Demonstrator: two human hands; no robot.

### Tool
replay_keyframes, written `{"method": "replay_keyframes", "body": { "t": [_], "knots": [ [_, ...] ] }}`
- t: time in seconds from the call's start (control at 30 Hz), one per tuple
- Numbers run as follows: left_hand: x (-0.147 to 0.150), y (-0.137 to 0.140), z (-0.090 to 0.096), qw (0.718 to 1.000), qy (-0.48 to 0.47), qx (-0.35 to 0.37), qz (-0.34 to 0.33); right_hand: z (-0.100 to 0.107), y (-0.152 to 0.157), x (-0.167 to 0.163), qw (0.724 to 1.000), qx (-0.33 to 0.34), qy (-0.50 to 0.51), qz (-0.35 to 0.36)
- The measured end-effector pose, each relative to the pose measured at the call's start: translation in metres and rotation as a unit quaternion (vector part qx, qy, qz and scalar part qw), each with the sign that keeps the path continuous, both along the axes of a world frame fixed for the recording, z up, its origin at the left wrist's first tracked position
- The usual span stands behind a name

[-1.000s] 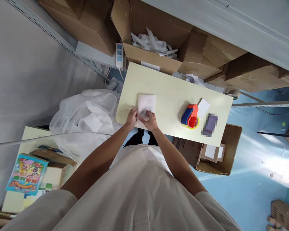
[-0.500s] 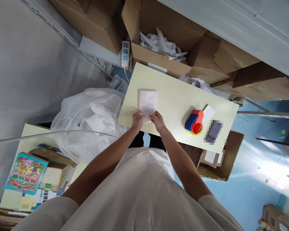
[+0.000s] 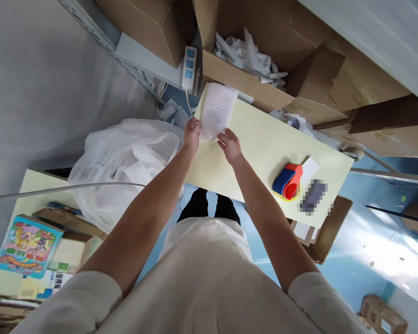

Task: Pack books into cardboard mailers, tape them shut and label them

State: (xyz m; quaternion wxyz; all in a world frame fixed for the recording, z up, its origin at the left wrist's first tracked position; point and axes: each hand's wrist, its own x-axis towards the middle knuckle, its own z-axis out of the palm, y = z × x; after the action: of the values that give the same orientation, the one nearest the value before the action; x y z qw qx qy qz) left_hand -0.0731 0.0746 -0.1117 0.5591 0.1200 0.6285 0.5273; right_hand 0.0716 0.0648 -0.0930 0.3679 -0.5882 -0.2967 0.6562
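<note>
A flat white wrapped packet is held out over the far left part of the cream table. My left hand is closed on its near left edge. At the near right corner, my right hand pinches the packet between thumb and fingers. Its wrapping looks thin and slightly wrinkled, and what is inside cannot be made out. Farther right on the table are a red and blue tape dispenser, a white card and a blurred-out dark object.
A big open carton with crumpled white wrapping stands beyond the table, near a power strip. On the left is a translucent plastic bag of white scraps. A colourful boxed book lies at lower left; another carton sits under the table's right end.
Both hands have moved forward with the packet, from the table's near edge to its far left corner. The packet appears larger, and my arms reach out farther.
</note>
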Motion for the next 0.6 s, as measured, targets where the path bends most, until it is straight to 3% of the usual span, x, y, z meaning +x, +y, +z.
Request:
{"method": "replay_keyframes", "body": {
  "t": [0.17, 0.37, 0.5, 0.6],
  "knots": [
    [-0.001, -0.057, 0.011, 0.999, 0.039, 0.022, -0.005, 0.011, -0.063, 0.011, 0.997, -0.072, 0.010, -0.033],
    [0.009, -0.159, 0.024, 0.993, 0.025, -0.056, -0.101, 0.027, -0.157, 0.013, 0.983, -0.174, 0.062, 0.005],
    [0.008, -0.199, 0.029, 0.981, 0.076, -0.076, -0.161, 0.041, -0.184, 0.030, 0.980, -0.183, 0.022, 0.075],
    [0.007, -0.213, 0.039, 0.980, 0.125, -0.093, -0.126, 0.051, -0.184, 0.051, 0.977, -0.165, -0.012, 0.136]
  ]
}}
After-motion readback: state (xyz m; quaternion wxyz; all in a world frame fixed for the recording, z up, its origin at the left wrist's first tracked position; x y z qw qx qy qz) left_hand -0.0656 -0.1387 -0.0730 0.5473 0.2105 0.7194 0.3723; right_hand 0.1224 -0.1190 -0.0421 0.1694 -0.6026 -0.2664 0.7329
